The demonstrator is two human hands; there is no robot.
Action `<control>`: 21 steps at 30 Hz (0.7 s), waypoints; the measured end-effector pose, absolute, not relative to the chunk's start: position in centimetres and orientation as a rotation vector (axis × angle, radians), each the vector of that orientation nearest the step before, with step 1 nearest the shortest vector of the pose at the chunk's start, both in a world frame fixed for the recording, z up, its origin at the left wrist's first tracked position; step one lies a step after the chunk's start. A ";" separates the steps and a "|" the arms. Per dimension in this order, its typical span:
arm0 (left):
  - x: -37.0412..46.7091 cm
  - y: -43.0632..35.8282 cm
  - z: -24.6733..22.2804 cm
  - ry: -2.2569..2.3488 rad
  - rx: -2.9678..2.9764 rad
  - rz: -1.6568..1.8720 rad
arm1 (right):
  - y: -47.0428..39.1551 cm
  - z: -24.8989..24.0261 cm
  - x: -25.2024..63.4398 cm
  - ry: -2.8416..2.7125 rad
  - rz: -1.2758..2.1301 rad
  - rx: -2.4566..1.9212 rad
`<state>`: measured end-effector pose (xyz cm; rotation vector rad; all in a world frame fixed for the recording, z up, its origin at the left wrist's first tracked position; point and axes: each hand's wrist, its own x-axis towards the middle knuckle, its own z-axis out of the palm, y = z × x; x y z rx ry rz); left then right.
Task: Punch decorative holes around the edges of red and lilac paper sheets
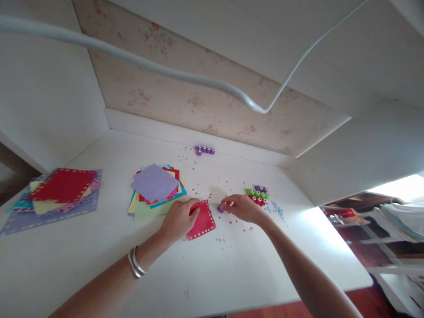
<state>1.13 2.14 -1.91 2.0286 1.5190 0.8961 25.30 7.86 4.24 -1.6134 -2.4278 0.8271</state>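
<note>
A red paper square (203, 222) with small holes punched along its edges lies slanted near the middle of the white table. My left hand (179, 221) is closed on its left side, fingers pinching the paper. Just right of the paper, my right hand (241, 206) holds a small purple punch (221, 208) between its fingertips. The punch stands a little apart from the paper's right edge. Red paper bits are scattered around both hands.
Left of centre lies a stack of plain coloured paper (154, 182); punched sheets (66, 185) lie at far left. Purple punches (206, 150) stand near the back wall. Green punches (257, 193), with red and purple ones, sit beyond my right hand. A white cable (159, 68) crosses above.
</note>
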 end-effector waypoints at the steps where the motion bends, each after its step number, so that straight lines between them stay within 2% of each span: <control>1: 1.1 2.1 -1.9 1.522 2.025 0.896 | 7.6 4.2 25.1 -2.468 0.757 -1.582; 10: 1.1 2.6 -2.5 1.499 1.963 0.947 | 8.3 4.9 27.1 -2.517 0.514 -1.509; 15: 0.8 2.9 -2.5 1.481 1.869 0.946 | 11.4 7.4 32.3 -2.212 0.435 -1.772; 21: 0.8 3.0 -3.1 1.454 1.918 0.938 | 16.3 8.7 39.3 -2.028 0.067 -2.123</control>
